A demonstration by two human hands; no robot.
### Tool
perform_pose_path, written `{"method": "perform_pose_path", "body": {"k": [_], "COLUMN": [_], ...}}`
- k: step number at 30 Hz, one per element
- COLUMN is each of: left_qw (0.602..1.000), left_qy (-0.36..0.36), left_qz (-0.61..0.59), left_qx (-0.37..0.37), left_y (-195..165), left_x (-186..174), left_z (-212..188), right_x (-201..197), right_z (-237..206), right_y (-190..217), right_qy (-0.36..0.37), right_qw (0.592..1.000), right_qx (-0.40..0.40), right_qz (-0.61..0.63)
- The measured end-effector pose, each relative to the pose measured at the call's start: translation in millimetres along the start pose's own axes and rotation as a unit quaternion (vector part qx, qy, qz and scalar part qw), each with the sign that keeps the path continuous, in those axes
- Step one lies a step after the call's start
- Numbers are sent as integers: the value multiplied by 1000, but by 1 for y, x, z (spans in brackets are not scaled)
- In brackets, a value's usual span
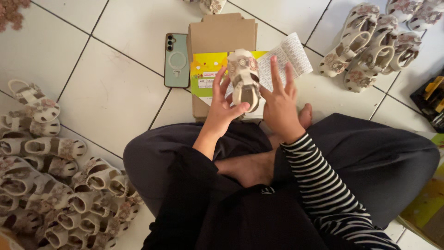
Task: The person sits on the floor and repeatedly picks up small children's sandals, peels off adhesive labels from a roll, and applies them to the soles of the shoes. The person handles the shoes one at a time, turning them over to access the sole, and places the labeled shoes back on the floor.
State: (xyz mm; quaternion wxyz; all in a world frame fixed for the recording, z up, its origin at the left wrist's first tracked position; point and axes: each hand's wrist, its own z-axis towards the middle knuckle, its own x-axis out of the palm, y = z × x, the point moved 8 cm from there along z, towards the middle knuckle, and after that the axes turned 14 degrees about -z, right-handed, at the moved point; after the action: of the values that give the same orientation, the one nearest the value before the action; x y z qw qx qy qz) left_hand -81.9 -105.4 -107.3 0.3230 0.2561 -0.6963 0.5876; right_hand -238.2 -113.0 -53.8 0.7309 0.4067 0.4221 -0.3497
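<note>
One small cream flower-trimmed sandal (243, 78) sits gripped in the left hand (223, 107); right hand (279, 104) spread wide, touching it. The heap of matching cream sandals (55, 185) near left looks unhandled.

Sandal pile (55, 185) cut by left edge; printed sheet (286, 58) text unreadable.

Illumination is soft, even daylight, moderately bright. The white floor tiles (111, 92) carry faint sheen without hard glare. Shadows beneath the phone (176, 60) are shallow and diffuse. Focus is sharp centrally; wide-angle distortion bends the frame edges slightly.
</note>
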Motion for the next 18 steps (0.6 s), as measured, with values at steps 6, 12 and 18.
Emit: {"method": "perform_pose_path", "body": {"k": [6,12,18], "left_qw": [998,996,999], "left_qy": [-3,54,31], "left_qz": [-66,-51,-34], "left_qx": [21,48,19], "left_y": [5,-9,-12], "left_x": [2,25,28], "left_z": [2,-10,-14], "right_x": [31,10,-16], "right_z": [0,-15,-11], "right_y": [-24,-17,-14], "right_qy": [-50,-84,-109], "right_qw": [988,952,985], "right_qx": [37,33,43], "right_qz": [143,294,130]}}
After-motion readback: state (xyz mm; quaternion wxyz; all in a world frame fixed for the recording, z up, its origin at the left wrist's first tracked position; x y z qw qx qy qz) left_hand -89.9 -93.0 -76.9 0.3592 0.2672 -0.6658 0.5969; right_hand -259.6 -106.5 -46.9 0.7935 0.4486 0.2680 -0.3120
